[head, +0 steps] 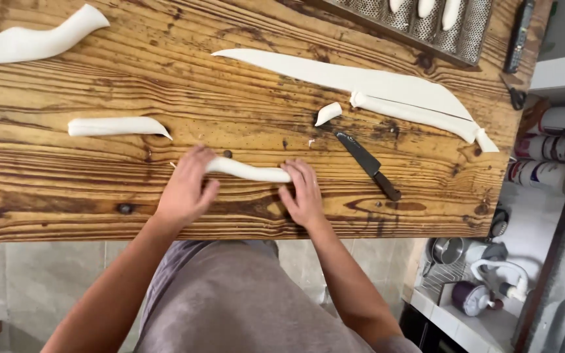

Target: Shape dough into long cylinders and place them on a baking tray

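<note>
Fingers of both my left hand [184, 189] and right hand [304, 193] lie flat and unclenched on a short dough roll [248, 171], pressing its two ends against the wooden table [53, 189] near its front edge. At one o'clock a perforated metal tray [472, 36] holds three pale dough pieces [424, 8]. A black knife [369, 163] lies just at three o'clock, with a long dough sheet [354, 82] beyond it, a small scrap [327, 113] at twelve, another roll [116, 126] at ten, and bare board at nine.
</note>
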